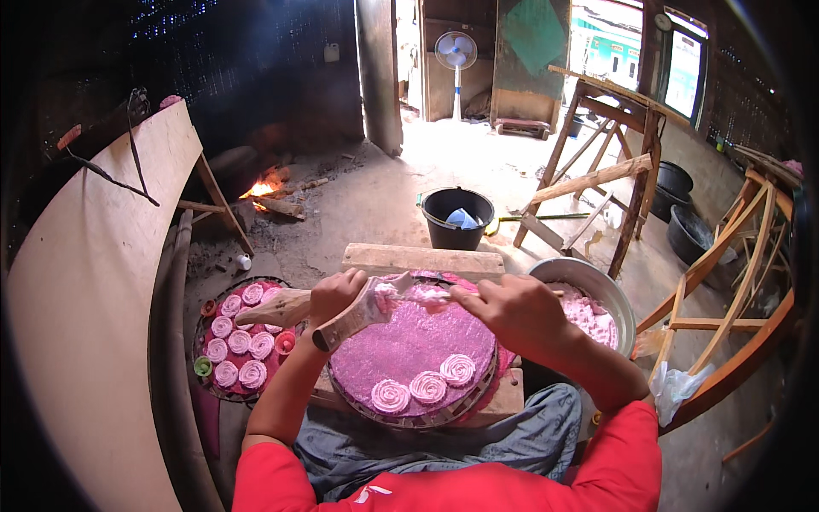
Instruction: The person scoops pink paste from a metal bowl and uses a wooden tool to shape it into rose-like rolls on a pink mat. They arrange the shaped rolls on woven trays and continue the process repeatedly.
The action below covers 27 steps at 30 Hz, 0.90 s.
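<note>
Wood tool (344, 327) aslant, far end rightward

Head cam, L one of a fisheye pair, is looking down & fwd from person's head. Red short-sleeved shirt (478, 488) is showing at btm edge, v. close; round pink-topped tray (426, 341) is lying near, just below ctr. View is stretching over pale dusty floor (358, 213) to white-and-blue standing fan (456, 53), far bg, top. Wide lens is darkening corners.
</note>
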Each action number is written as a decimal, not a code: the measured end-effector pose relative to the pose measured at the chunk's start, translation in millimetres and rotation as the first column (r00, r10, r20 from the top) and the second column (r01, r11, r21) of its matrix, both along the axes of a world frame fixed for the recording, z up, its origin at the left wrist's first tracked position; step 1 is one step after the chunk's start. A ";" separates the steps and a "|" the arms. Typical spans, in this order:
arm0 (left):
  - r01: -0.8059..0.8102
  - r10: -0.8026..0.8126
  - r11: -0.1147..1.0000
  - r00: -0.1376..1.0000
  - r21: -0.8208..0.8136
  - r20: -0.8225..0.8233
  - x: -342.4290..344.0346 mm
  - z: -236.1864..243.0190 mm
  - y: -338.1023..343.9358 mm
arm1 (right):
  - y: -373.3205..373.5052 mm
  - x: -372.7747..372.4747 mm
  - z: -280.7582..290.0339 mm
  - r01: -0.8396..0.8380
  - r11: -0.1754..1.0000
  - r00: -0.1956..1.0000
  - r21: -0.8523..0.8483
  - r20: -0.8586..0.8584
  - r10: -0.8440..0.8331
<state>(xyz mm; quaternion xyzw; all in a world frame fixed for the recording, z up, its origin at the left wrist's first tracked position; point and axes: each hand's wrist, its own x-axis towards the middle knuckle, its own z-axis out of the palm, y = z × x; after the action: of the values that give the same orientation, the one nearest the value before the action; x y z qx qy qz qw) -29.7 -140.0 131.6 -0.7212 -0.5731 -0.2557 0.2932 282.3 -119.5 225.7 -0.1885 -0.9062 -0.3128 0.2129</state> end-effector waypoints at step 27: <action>-0.141 0.120 0.978 0.983 0.153 0.141 17.1 -9.1 34.5 | -6.7 -30.0 -111.8 -0.430 0.146 0.771 -0.891 -0.447 -0.454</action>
<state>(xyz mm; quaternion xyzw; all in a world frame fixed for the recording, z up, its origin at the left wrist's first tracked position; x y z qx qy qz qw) -12.6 -105.5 122.5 -0.6375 -0.6146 -0.3284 0.3286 252.3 -126.2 113.9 -0.3807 -0.7442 0.4423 0.3249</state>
